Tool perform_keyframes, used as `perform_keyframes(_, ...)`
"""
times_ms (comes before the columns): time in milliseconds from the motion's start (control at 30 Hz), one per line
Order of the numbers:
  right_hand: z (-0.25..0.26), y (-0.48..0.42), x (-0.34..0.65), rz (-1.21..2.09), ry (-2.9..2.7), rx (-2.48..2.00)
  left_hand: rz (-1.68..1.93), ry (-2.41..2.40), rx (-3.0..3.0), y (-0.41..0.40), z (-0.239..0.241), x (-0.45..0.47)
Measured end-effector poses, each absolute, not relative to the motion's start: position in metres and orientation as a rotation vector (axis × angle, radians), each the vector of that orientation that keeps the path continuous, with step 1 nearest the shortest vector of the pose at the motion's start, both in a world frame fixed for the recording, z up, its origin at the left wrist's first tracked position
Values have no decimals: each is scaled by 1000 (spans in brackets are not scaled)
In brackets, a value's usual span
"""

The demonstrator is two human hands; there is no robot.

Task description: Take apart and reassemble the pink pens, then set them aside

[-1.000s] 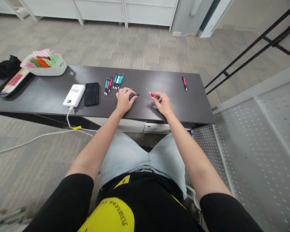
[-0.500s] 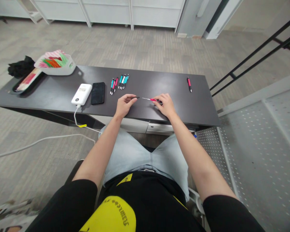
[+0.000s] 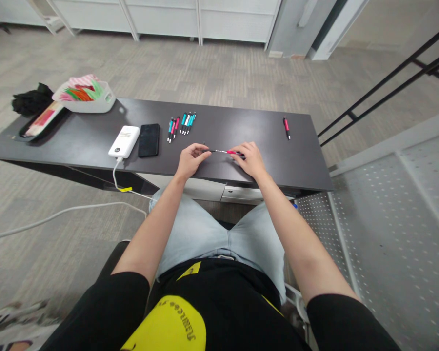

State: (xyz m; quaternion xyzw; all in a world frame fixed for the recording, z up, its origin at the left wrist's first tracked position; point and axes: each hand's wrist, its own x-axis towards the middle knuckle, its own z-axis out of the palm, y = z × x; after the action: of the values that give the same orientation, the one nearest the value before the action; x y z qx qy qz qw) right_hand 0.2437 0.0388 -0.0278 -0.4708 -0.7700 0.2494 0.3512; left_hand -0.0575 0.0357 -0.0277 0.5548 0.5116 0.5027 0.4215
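Observation:
My left hand (image 3: 192,159) pinches a small black pen part (image 3: 211,150), which looks like a grip piece. Facing it, my right hand (image 3: 249,158) is closed on a red pen barrel (image 3: 231,152) with a black end. A thin white refill (image 3: 221,151) sticks out of the barrel to the left, and its tip meets the black part; how far it goes in is too small to tell. Both hands are low over the table's near side. Behind my left hand lie several pens (image 3: 188,123) in blue, red and white, each with a black grip.
On the dark table (image 3: 241,126), a red pen (image 3: 286,127) lies at the right. Left of my hands are a black phone (image 3: 148,140) and a white power bank (image 3: 124,141) with a cable. Farther left stand a white basket (image 3: 106,100), a black tray (image 3: 29,139) and a black bundle (image 3: 32,101).
The gap between the black part and the refill has closed. My left hand has shifted slightly right and down; my right hand has hardly moved.

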Motion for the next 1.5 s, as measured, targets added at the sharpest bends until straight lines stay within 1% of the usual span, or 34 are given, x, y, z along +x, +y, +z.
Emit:
perform_keyframes(200, -35, 41, 246, 613, -2033, -1204, 1245, 1257, 1451, 34, -28, -55)
perform_keyframes(367, -37, 40, 247, 552, -2061, -1202, 1198, 1244, 1467, 33, -30, -34)
perform_keyframes(567, -42, 42, 247, 510, -2069, -1229, 1262, 1287, 1413, 34, -32, -13)
perform_keyframes(867, -35, 37, 241, 496, -2027, -1299, 1294, 1261, 1335, 31, -39, -15)
perform_keyframes(1067, -31, 36, 240, 520, -1995, -1297, 1250, 1227, 1353, 33, -39, -17)
perform_keyframes(1200, -37, 39, 240, 565, -1977, -1254, 1250, 1236, 1374, 33, -37, -20)
perform_keyframes(1500, -50, 42, 245, 554, -2009, -1206, 1251, 1252, 1339, 29, -30, -19)
